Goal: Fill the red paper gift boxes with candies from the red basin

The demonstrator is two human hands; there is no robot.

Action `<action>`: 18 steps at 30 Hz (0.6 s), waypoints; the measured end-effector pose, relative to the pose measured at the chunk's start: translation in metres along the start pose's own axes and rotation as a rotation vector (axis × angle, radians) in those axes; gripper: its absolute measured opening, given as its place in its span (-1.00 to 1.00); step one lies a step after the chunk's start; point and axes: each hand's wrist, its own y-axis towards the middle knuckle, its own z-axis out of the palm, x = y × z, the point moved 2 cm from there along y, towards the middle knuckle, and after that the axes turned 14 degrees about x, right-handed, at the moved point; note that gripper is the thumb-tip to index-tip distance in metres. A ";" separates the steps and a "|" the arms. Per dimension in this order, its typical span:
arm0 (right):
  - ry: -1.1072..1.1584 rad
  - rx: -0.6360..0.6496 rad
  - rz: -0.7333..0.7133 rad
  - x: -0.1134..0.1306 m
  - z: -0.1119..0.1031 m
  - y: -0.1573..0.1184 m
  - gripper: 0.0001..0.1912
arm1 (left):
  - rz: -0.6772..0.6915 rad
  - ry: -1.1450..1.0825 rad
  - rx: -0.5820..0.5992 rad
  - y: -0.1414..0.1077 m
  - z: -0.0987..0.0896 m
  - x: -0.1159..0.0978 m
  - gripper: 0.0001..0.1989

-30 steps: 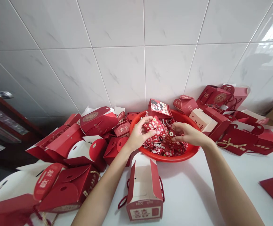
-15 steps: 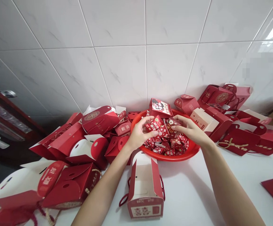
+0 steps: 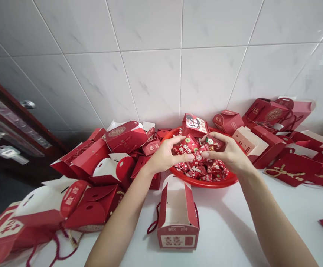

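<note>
My left hand is closed on red printed candy packets, thumb in front and fingers behind. Opposite it, my right hand grips more wrapped packets between thumb and fingers. Both hands are close together over a red plastic basin heaped with similar small packets. How many packets each hand has cannot be made out. In front of the basin, between my forearms, stands an open-topped red gift box with a cord handle and a pale interior.
Red gift boxes crowd the left, including an open one and a closed one. More boxes line the right. A small box rests at the basin's back. Behind is a tiled wall; keys hang at far left.
My hands have drawn slightly closer together, with the packets gathered between them. The view has turned a little to the left, so everything sits farther right.
</note>
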 end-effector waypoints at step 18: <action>-0.258 1.079 0.015 0.024 0.038 -0.019 -0.64 | -0.268 0.482 0.663 -0.053 0.005 -0.064 -0.73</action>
